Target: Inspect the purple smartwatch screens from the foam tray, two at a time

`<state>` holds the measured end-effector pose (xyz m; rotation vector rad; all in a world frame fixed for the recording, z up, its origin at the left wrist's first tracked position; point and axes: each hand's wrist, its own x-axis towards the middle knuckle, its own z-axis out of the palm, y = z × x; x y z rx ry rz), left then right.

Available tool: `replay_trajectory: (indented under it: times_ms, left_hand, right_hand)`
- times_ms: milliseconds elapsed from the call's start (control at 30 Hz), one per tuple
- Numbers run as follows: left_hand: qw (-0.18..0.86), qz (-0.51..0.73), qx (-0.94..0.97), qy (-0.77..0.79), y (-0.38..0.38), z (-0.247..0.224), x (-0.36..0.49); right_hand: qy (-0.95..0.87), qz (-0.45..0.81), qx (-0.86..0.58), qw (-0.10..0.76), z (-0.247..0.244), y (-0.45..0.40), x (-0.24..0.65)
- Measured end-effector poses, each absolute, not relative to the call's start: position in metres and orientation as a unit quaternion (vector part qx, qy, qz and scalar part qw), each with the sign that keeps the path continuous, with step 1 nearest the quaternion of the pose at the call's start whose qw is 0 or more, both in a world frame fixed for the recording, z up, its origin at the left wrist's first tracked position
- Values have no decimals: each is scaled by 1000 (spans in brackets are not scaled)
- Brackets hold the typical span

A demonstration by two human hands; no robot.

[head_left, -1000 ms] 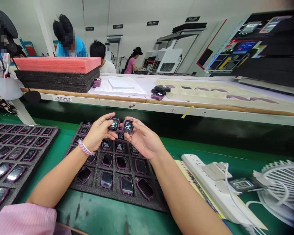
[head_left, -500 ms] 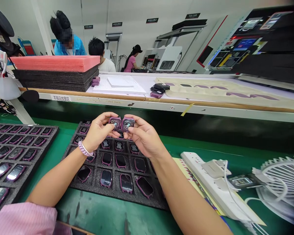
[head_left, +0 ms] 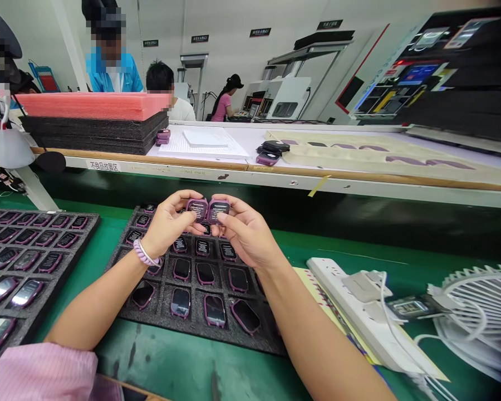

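Observation:
Two purple-framed smartwatch bodies without straps are held side by side, their lit screens showing lines of white text. My left hand [head_left: 170, 221] is closed on the left smartwatch [head_left: 199, 208], with the thumb across its screen's lower left corner. My right hand [head_left: 247, 229] pinches the right smartwatch [head_left: 217, 209], thumb at its lower edge. The inner edges of the two watches nearly touch or touch; I cannot tell which. Beneath my hands lies a black foam tray [head_left: 158, 314] with several more such watches in its square pockets, some lit and some dark.
Another black foam tray [head_left: 73, 255] of watches lies at left. At right are a white power strip [head_left: 342, 303] with cables and a white fan [head_left: 484, 312]. A shelf edge [head_left: 250, 177] crosses behind, carrying stacked foam [head_left: 96, 131], papers and loose watches. People work beyond it.
Both held watch screens have switched from a dial-like picture to lines of white text. My hands keep nearly the same place and grip.

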<state>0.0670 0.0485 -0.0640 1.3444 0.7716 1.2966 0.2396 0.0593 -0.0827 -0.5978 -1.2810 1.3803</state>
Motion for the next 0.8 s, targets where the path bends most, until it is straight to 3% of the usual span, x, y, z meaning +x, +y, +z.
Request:
replay_trajectory:
  times_ms: [800]
  left_hand:
    - [539, 542, 559, 321, 49, -66, 66]
  right_hand:
    - [-548, 565, -258, 560, -81, 57, 236]
